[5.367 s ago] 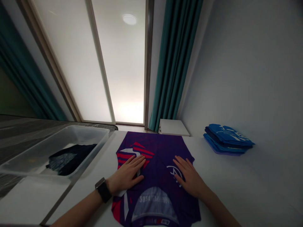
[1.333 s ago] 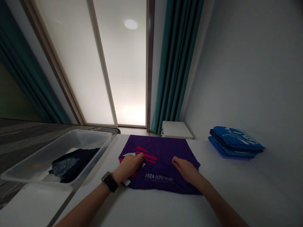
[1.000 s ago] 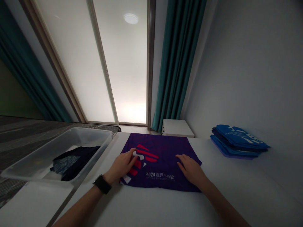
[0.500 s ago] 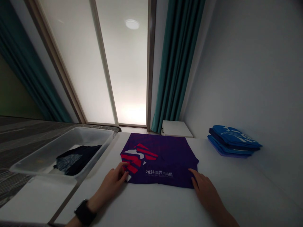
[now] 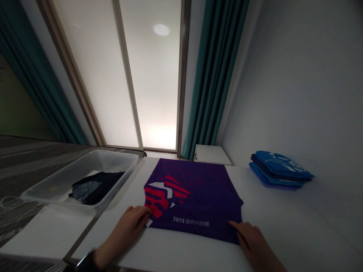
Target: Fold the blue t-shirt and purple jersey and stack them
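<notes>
The white bench (image 5: pixel 283 226) carries a purple printed garment (image 5: pixel 205 196), laid flat; from it, a stack of folded blue garments (image 5: pixel 279 170) sits between two and three o'clock.

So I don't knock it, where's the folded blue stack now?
In the head view, the blue stack sits at the right on the white table, near the wall, right of the purple shirt and beyond the right hand.

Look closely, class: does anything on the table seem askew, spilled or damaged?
The purple shirt looks slightly askew: its near edge slants, sitting closer to the person at the right hand than at the left hand. No spill or damage shows.
</notes>
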Available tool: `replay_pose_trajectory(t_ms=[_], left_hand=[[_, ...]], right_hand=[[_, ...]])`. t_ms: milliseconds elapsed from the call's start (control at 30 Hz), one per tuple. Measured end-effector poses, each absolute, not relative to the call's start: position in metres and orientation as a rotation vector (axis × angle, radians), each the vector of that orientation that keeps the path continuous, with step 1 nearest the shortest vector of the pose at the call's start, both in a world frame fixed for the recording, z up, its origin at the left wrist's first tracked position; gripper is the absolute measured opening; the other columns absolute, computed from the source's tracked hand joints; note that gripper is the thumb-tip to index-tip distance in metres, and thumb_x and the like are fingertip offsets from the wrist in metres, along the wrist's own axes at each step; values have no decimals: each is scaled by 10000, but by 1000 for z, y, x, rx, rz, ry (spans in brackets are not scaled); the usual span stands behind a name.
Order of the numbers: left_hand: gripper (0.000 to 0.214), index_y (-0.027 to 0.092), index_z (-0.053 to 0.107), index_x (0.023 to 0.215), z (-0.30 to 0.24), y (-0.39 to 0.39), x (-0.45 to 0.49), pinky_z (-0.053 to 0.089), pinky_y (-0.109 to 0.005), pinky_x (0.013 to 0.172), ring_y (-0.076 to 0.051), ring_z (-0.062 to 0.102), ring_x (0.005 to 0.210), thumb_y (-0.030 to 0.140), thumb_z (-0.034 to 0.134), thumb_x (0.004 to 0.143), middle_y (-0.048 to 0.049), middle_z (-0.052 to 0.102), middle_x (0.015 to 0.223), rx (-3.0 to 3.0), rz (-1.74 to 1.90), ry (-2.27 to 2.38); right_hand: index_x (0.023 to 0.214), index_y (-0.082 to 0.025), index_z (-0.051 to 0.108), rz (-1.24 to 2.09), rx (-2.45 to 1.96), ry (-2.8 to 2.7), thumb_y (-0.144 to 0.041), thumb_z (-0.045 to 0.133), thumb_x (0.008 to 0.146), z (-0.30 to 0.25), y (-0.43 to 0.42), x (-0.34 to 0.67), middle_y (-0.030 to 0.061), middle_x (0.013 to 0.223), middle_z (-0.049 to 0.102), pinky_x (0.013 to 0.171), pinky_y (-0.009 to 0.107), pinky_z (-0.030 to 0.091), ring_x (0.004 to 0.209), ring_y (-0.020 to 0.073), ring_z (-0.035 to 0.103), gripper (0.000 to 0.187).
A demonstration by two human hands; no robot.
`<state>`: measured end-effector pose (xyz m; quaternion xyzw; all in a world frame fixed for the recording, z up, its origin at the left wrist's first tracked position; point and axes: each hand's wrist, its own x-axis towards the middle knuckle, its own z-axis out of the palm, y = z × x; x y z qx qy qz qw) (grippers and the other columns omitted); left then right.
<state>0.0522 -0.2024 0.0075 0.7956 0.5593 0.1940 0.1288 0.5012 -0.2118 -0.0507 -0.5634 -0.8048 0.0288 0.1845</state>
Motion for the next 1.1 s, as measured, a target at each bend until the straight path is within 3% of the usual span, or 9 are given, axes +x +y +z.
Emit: replay_pose_trajectory(t_ms=[233,533,667,867,967,1100], left_hand=[[272,267,643,942,1,-215,47,411,-314,746,-192,670,796,317,377,978,-7,728,890,2338,571,1635],[235,268,651,914,8,-231,51,467,-317,722,-202,655,772,320,426,961,-18,704,842,2391,607,1640],[280,260,639,1122,22,-211,62,504,-359,866,-241,629,991,356,427,967,-69,682,1073,2468,746,1665],[464,225,474,1406,20,-146,86,387,-445,1096,-265,465,1315,350,468,960,-82,494,1451,2673,552,1567],[500,209,439,1439,10,-120,89,334,-454,1136,-256,406,1374,387,450,973,-96,435,1501,2700,465,1561],[507,210,430,1450,-12,-105,82,310,-458,1146,-244,383,1394,424,413,991,-107,420,1508,2669,446,1609]], right_hand=[[1217,-313,656,240,-1569,-2307,-260,435,892,-51,-227,515,76,1102,716,885,442,529,1020,265,663,397],[1176,-330,667,321,-1547,-2295,-289,465,881,-31,-230,523,50,1043,732,868,397,540,895,231,688,360],[1171,-262,667,133,-1562,-2197,-364,406,931,-13,-208,501,105,1071,704,905,451,515,1006,274,651,369],[1342,-192,555,77,-1611,-2298,-381,350,966,-3,-151,450,124,1341,580,1054,460,407,1247,263,519,468],[1419,-133,472,79,-1713,-2369,-454,333,972,-9,-131,441,135,1473,459,1140,458,302,1375,264,391,568],[1484,-138,366,97,-1779,-2410,-535,272,978,-20,-122,442,116,1550,324,1178,474,217,1439,250,273,650]])
